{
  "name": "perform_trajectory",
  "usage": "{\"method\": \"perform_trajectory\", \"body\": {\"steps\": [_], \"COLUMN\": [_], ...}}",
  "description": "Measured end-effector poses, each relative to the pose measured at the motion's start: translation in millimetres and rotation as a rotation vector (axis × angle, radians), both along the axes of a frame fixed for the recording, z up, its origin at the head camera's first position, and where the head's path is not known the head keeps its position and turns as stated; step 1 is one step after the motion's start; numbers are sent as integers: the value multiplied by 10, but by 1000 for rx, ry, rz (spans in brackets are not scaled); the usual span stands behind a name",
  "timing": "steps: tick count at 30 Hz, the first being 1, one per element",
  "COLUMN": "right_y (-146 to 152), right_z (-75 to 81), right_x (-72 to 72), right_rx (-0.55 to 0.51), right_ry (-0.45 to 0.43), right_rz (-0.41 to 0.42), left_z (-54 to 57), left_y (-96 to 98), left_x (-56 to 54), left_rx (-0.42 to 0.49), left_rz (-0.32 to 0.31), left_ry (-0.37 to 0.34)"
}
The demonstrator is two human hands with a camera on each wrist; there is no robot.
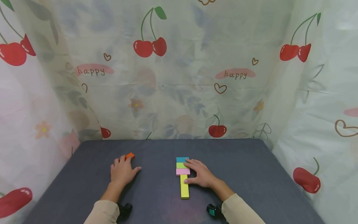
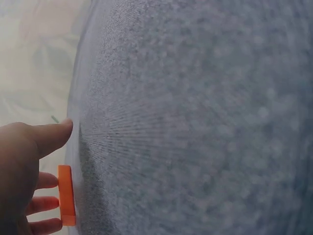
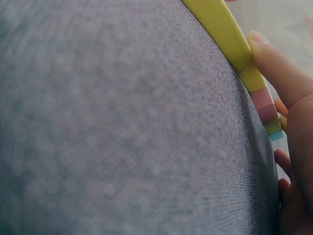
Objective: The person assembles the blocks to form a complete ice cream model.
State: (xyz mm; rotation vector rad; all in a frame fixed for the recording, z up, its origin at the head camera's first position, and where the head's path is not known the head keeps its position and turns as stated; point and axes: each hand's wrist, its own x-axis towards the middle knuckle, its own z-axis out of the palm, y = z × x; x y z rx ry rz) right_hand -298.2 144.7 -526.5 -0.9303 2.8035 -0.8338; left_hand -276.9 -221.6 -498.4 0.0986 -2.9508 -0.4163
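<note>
An orange block [image 1: 130, 155] lies toward the back left of the dark table. My left hand [image 1: 122, 171] is at it: in the left wrist view several fingertips touch the orange block [image 2: 66, 196], while the thumb stands apart. Right of centre, a blue block [image 1: 180, 159], a light green block [image 1: 180, 165] and a pink block [image 1: 182, 171] lie in a row. A long yellow block [image 1: 184, 192] extends from the pink one toward me. My right hand [image 1: 203, 175] spreads over their right side, its thumb on the yellow block [image 3: 230, 41] and fingertips at the blue and green ones.
The dark cloth-covered table [image 1: 156, 186] ends at a back edge against a patterned curtain [image 1: 179, 77], which also hangs at both sides. Black wrist devices, one by the left wrist [image 1: 125, 210] and one by the right [image 1: 213, 211], sit close to the table.
</note>
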Motion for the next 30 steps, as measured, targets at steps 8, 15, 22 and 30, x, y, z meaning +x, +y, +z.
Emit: {"method": "perform_trajectory", "body": {"steps": [8, 15, 22, 30], "right_y": [-2, 14, 17, 1], "right_z": [12, 9, -16, 6], "right_x": [6, 26, 27, 14], "right_rx": [2, 1, -15, -13], "right_ry": [0, 0, 11, 0], "right_rz": [-8, -5, -4, -4], "left_z": [-3, -36, -37, -41], "left_y": [-30, 15, 124, 276], "left_x": [-39, -75, -87, -116], "left_rx": [20, 6, 15, 21], "left_rz": [-47, -88, -101, -122], "left_ry": [-20, -33, -23, -19]}}
